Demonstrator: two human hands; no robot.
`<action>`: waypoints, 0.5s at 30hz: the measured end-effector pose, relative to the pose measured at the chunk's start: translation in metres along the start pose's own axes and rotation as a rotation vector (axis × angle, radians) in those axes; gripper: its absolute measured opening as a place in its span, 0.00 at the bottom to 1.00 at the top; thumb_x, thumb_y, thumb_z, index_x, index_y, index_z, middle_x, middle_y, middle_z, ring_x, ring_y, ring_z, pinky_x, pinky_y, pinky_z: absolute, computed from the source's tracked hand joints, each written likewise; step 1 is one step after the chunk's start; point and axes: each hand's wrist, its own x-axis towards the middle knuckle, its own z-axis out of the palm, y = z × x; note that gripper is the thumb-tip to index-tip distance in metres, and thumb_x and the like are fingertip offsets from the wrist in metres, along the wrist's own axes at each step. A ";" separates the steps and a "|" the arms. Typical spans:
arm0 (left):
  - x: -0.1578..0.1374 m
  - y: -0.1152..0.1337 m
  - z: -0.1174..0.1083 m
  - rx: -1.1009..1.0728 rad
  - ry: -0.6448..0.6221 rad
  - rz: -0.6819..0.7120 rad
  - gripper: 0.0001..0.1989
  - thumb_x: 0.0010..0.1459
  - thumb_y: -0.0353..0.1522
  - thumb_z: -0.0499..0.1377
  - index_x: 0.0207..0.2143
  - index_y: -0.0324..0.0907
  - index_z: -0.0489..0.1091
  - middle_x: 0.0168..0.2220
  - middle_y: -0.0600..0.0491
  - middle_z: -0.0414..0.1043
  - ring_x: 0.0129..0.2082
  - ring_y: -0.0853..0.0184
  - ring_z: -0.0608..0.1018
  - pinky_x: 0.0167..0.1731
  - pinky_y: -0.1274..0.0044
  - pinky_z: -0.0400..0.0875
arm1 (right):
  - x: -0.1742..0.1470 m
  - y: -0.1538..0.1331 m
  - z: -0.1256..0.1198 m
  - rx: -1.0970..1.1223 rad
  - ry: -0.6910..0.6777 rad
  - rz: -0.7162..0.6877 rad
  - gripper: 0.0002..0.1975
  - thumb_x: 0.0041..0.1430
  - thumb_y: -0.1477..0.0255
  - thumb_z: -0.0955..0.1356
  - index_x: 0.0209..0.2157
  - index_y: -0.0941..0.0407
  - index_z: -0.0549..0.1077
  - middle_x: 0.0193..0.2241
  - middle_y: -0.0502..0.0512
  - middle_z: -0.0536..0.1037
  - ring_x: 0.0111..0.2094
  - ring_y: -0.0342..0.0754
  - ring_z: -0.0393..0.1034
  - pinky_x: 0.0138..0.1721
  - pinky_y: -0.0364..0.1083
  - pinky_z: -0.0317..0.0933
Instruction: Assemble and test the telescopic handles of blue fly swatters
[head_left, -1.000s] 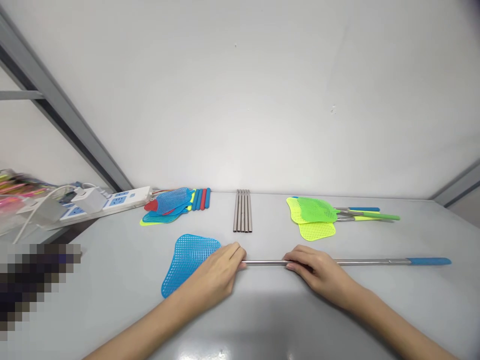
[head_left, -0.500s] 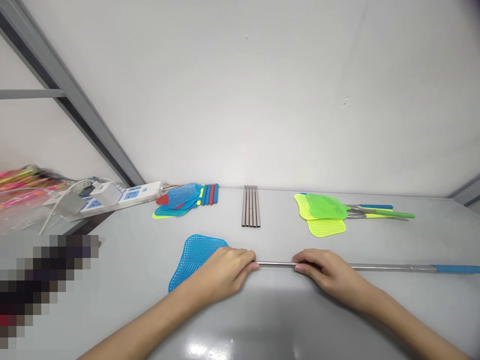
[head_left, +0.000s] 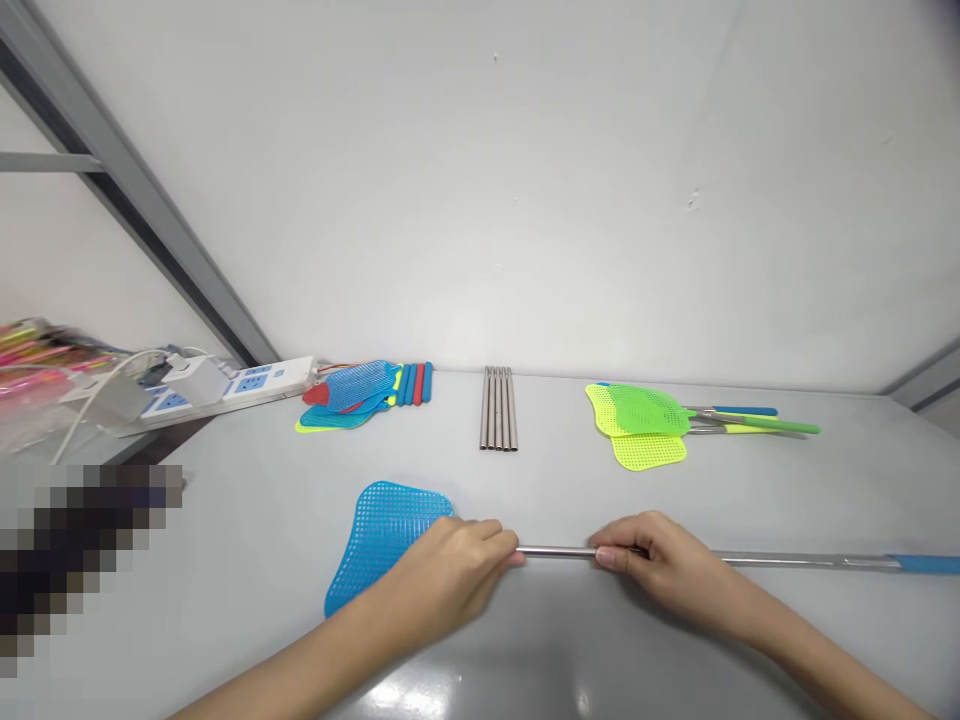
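Lying crosswise, the blue flyswatter (head_left: 556, 551) passes through both hands (head_left: 469, 562) (head_left: 664, 562).

Your single view comes from your head, above and behind your left grip (head_left: 466, 558) and right grip (head_left: 667, 562), facing forward and down. It sits near, with both grips low in the frame, yet takes in a broad stretch of worktop (head_left: 555, 480) around them and the wall (head_left: 480, 220) rising beyond.
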 end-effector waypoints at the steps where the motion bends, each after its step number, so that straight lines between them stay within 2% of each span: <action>1: 0.000 0.001 0.001 0.013 -0.006 0.007 0.13 0.62 0.31 0.43 0.26 0.40 0.60 0.25 0.56 0.67 0.22 0.72 0.69 0.21 0.78 0.54 | -0.001 -0.001 0.000 0.021 -0.024 0.016 0.16 0.55 0.63 0.60 0.22 0.57 0.72 0.20 0.50 0.69 0.26 0.45 0.60 0.26 0.40 0.54; 5: 0.000 0.006 0.001 0.075 -0.014 0.053 0.10 0.61 0.30 0.44 0.28 0.40 0.61 0.26 0.56 0.67 0.23 0.72 0.69 0.22 0.78 0.55 | -0.003 -0.004 -0.002 0.113 -0.150 0.057 0.17 0.55 0.63 0.60 0.20 0.59 0.70 0.16 0.48 0.60 0.22 0.41 0.52 0.22 0.39 0.48; 9: -0.001 0.008 0.002 0.129 -0.016 0.079 0.09 0.60 0.29 0.46 0.29 0.40 0.61 0.26 0.56 0.68 0.22 0.71 0.69 0.22 0.77 0.55 | -0.005 -0.002 0.000 0.183 -0.204 0.089 0.16 0.55 0.63 0.60 0.24 0.60 0.71 0.16 0.45 0.52 0.20 0.39 0.45 0.20 0.39 0.42; 15: 0.000 0.007 0.007 0.106 -0.010 0.083 0.09 0.60 0.29 0.46 0.28 0.40 0.62 0.25 0.55 0.68 0.22 0.72 0.69 0.21 0.77 0.55 | -0.005 0.002 0.002 0.180 -0.213 0.112 0.17 0.56 0.63 0.60 0.25 0.59 0.72 0.16 0.45 0.52 0.19 0.39 0.45 0.19 0.39 0.41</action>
